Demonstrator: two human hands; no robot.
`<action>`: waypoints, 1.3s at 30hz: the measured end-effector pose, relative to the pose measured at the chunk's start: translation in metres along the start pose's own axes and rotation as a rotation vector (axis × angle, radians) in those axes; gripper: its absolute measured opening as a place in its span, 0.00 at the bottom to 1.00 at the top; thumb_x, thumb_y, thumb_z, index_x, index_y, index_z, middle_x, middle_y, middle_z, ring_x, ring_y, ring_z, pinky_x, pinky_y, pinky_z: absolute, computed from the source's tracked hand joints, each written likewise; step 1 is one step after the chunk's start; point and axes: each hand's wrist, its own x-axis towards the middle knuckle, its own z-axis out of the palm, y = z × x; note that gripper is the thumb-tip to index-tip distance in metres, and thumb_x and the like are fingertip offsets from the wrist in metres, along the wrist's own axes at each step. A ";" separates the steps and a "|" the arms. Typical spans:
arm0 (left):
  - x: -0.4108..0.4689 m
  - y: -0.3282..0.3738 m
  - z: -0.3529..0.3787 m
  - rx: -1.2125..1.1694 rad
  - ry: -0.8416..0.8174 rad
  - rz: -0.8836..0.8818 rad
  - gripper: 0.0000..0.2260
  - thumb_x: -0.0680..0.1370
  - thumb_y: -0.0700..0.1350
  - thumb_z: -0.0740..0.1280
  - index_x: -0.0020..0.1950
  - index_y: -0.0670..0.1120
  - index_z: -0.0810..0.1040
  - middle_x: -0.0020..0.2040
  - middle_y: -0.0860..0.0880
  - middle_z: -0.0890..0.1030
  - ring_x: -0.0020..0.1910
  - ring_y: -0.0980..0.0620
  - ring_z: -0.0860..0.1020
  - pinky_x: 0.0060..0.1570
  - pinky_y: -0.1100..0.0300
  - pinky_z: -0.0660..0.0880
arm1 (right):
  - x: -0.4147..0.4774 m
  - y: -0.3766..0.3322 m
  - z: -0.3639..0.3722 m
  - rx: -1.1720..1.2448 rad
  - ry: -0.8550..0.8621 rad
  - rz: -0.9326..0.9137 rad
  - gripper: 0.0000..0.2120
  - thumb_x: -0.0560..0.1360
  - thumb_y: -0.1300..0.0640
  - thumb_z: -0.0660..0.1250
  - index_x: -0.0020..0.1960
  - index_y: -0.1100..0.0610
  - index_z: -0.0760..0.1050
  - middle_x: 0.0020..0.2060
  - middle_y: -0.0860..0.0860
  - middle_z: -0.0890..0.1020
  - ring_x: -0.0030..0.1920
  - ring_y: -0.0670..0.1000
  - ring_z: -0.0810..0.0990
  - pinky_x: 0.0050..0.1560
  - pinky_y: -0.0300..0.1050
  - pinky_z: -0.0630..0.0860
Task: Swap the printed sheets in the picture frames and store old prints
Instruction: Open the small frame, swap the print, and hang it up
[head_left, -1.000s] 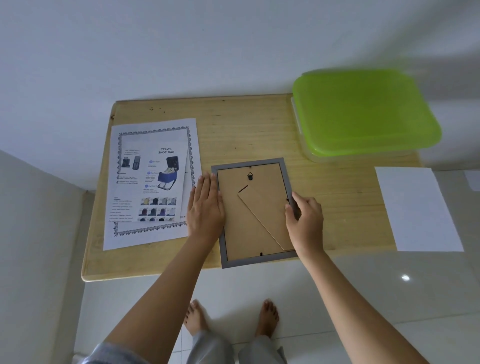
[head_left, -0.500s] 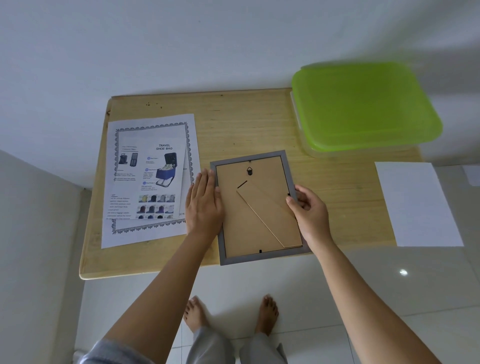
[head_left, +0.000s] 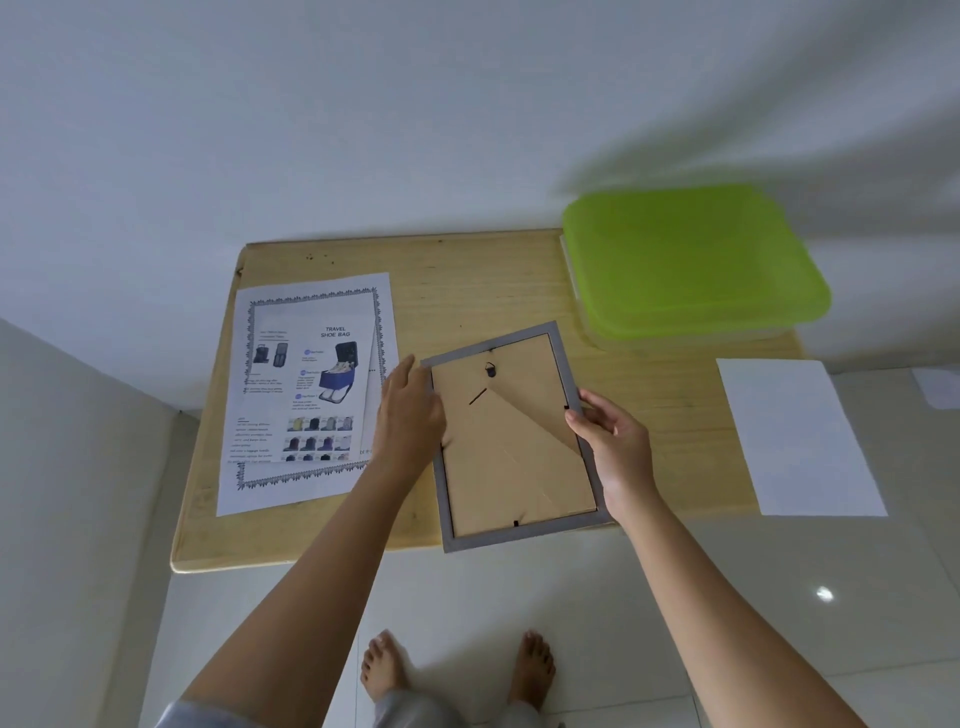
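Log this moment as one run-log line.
picture frame: back up | left hand: touches left edge | right hand: grips right edge | printed sheet: left of frame

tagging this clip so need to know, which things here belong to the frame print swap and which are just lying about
Job: picture frame, back up, held by right hand, left hand at its edge; printed sheets; green-lidded box, probably storage.
Lying about: white sheet at right, blank side up, role unclear; white scrap at far right.
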 end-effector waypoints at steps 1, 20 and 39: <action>-0.001 0.014 -0.003 -0.049 0.010 0.027 0.17 0.79 0.39 0.58 0.69 0.40 0.67 0.72 0.43 0.64 0.72 0.47 0.61 0.69 0.56 0.58 | -0.002 -0.006 -0.002 0.007 -0.005 -0.022 0.19 0.71 0.67 0.69 0.61 0.61 0.75 0.38 0.48 0.78 0.34 0.36 0.77 0.41 0.25 0.73; -0.029 0.194 -0.106 -0.589 0.230 0.129 0.27 0.80 0.46 0.60 0.76 0.48 0.52 0.49 0.58 0.72 0.35 0.73 0.69 0.38 0.72 0.68 | -0.036 -0.125 0.025 -0.398 -0.037 -1.099 0.16 0.73 0.65 0.64 0.60 0.56 0.77 0.40 0.50 0.77 0.36 0.47 0.77 0.36 0.39 0.75; 0.021 -0.012 -0.294 -0.915 0.663 -0.080 0.20 0.80 0.43 0.58 0.73 0.49 0.63 0.52 0.45 0.81 0.43 0.50 0.81 0.39 0.63 0.76 | -0.048 -0.132 0.242 -0.306 -0.326 -0.797 0.16 0.77 0.60 0.62 0.64 0.58 0.72 0.55 0.48 0.77 0.54 0.42 0.77 0.56 0.41 0.76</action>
